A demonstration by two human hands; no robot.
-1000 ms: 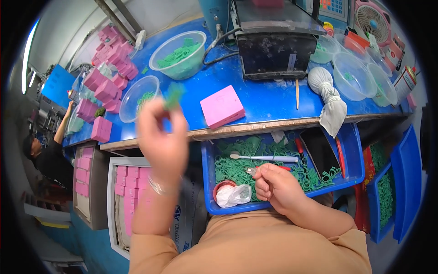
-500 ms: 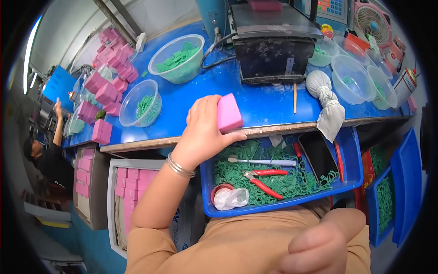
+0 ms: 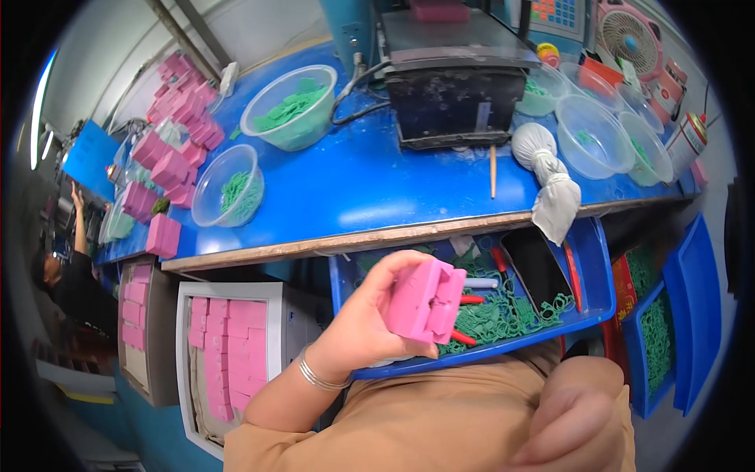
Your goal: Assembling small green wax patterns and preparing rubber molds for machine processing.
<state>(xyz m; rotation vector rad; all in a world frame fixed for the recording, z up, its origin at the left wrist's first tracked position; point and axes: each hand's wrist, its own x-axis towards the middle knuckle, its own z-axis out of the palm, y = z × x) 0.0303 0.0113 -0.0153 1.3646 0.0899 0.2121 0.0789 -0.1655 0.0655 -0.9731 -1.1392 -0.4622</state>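
Pink block (image 3: pixel 421 299), shown above a blue tray (image 3: pixel 604 267), clasped between the thumb and fingers of the left hand (image 3: pixel 363 318), which are spread to its width. By the right hand (image 3: pixel 578 421), blurred and well apart, bent fingers are shown; whether anything is held cannot be told. Beyond the left fingertips, green pieces (image 3: pixel 507 316) are heaped in the tray. Left of those fingers, rows of pink blocks (image 3: pixel 240 342) are already packed in a white-rimmed box (image 3: pixel 274 338). The held block is judged unfinished, being neither stacked nor set down; how much is left cannot be determined.
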